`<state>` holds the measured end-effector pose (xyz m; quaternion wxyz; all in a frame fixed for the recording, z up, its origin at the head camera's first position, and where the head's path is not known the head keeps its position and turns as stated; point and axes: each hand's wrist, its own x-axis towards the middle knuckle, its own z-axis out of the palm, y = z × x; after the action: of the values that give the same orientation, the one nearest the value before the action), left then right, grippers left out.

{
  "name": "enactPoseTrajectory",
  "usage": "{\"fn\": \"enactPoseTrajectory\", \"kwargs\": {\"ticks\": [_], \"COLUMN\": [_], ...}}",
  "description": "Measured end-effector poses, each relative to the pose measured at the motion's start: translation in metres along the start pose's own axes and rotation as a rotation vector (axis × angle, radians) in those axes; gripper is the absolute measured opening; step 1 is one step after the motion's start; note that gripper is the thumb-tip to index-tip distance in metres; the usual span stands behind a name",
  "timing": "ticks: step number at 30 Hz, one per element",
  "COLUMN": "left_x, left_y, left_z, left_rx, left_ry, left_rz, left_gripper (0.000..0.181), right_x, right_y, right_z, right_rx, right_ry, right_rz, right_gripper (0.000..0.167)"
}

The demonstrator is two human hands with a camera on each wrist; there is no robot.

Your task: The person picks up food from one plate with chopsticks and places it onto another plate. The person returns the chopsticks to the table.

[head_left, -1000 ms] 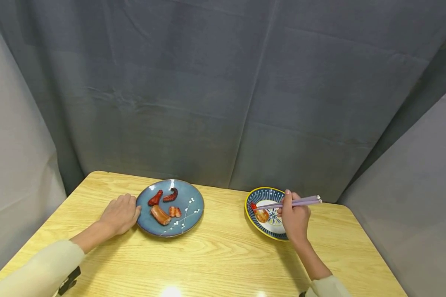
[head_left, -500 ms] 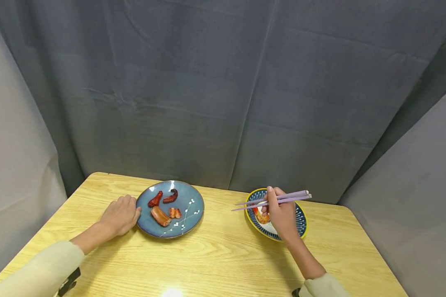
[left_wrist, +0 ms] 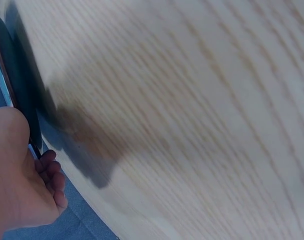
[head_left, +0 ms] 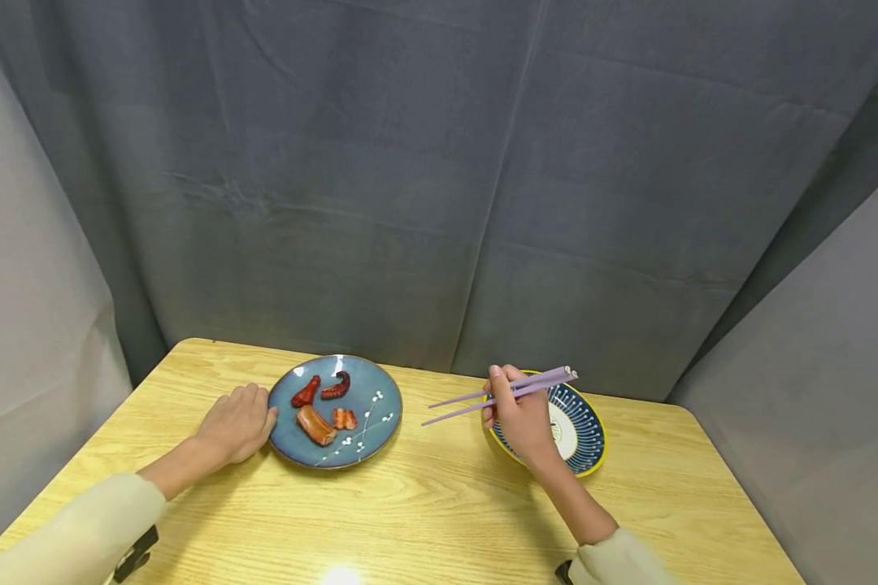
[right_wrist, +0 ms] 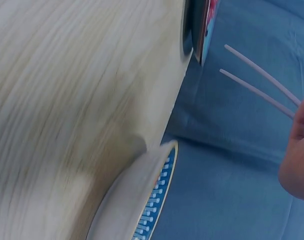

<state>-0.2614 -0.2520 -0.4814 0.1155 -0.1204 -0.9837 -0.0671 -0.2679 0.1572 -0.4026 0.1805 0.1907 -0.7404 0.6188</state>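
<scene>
In the head view my left hand (head_left: 236,422) touches the left rim of a blue plate (head_left: 369,406), thumb at its edge. Four pieces of food lie on that plate: a sausage-like piece (head_left: 315,425), a striped piece (head_left: 345,418), a red drumstick-shaped piece (head_left: 306,392) and a dark curled piece (head_left: 335,385). My right hand (head_left: 523,418) holds lilac chopsticks (head_left: 549,378) above the left part of a yellow-rimmed bowl (head_left: 593,431). Their tips point left, apart, with nothing between them, as the right wrist view also shows of the chopsticks (right_wrist: 262,95).
The wooden table (head_left: 410,504) carries both dishes near its back edge, with table surface between them. A grey curtain (head_left: 336,203) hangs directly behind, and pale cloth (head_left: 36,284) hangs at either side.
My right hand has moved left with the chopsticks, from over the bowl's right side to its left side, now covering the food seen there earlier. The left hand and plate have stayed put.
</scene>
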Motion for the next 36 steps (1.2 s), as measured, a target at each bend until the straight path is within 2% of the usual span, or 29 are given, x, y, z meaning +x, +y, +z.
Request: {"fn": "enactPoseTrajectory", "kwargs": {"ticks": [5,13,23,26,33,36], "left_x": [0.0,-0.001,0.0,0.0,0.0,-0.001], "left_y": [0.001,0.0,-0.001,-0.001,-0.003,-0.005], "left_z": [-0.002,0.0,0.002,0.002,0.003,0.005], "left_rx": [-0.003,-0.01,-0.015,-0.014,-0.013,-0.01], "left_ry": [-0.019,-0.01,-0.006,-0.008,0.017,0.041], "left_rz": [-0.003,-0.007,-0.007,-0.001,0.017,0.033], "left_gripper": [0.024,0.024,0.024,0.024,0.023,0.023], "right_x": [-0.001,0.001,0.0,0.0,-0.002,-0.002], "right_y": [0.0,0.005,0.006,0.001,-0.028,-0.029], "right_z": [0.017,0.038,0.057,0.062,0.074,0.079], "right_rx": [0.025,0.049,0.041,0.031,0.035,0.046], "right_ry": [-0.034,-0.092,-0.13,-0.129,-0.134,-0.139], "right_rz": [-0.006,-0.084,-0.006,0.007,0.004,0.01], "right_gripper": [0.036,0.034,0.032,0.032,0.029,0.029]}}
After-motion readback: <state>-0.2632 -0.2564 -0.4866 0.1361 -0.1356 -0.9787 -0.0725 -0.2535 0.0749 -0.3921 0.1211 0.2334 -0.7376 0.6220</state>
